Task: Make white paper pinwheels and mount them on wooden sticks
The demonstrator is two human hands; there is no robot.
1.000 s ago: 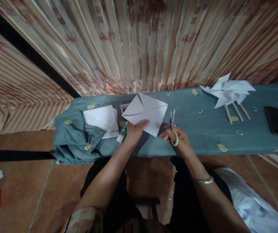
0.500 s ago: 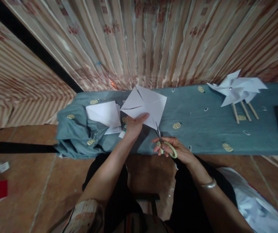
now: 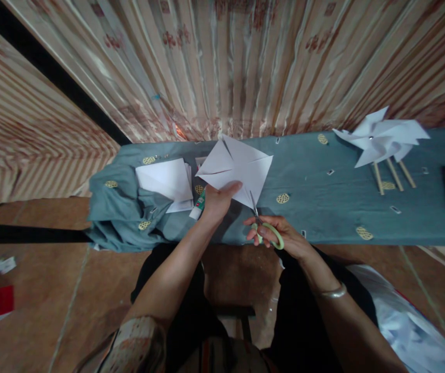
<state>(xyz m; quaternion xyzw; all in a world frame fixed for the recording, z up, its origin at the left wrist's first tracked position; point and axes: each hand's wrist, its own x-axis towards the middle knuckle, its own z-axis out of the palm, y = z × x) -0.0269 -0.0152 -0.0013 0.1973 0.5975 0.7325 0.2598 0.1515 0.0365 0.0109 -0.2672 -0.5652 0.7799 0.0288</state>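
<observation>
Bare forearms; a thin silver metal bangle (image 3: 333,293) circles the right wrist, a patterned reddish-cream short sleeve (image 3: 139,344) covers the left upper arm, above dark clothing.

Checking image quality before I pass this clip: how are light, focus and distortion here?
Head view: dim, warm light; wide-angle lens bows the curtain and table edge; left hand, cut paper square, right hand and scissors reasonably sharp; pinwheels brightest; floor dark.
</observation>
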